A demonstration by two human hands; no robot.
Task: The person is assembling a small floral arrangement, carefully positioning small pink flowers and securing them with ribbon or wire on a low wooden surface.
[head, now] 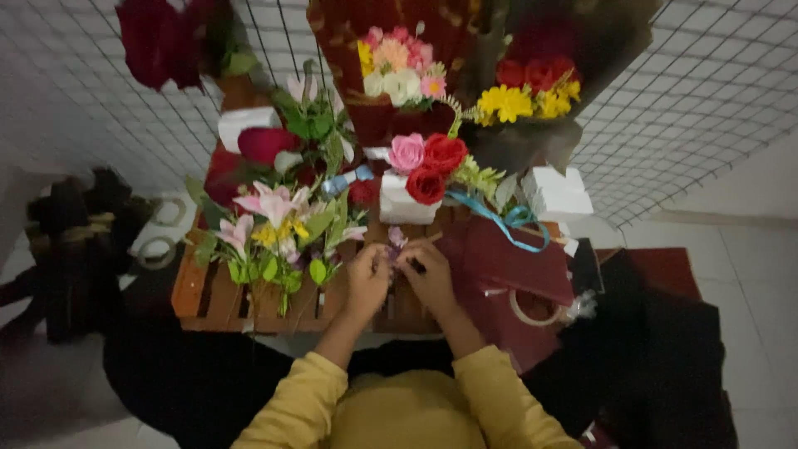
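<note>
- Left hand (366, 278): fingers curled, pinching a small pale-pink flower (396, 239) above the wooden crate (218, 301).
- Right hand (430, 274): fingers closed on the same flower's stem.
- Lily bunch (270, 218): just beside the left hand.

Lilies (270, 220) left, white box (405, 204) ahead (slats (218, 301) partly bare).

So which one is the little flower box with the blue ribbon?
Start at the wooden crate in front of the person. At its back, just above the two hands, stands a small white box holding one pink and two red roses. Only it trails a light blue ribbon off to the right; the other bouquets sit in dark wraps.
</note>
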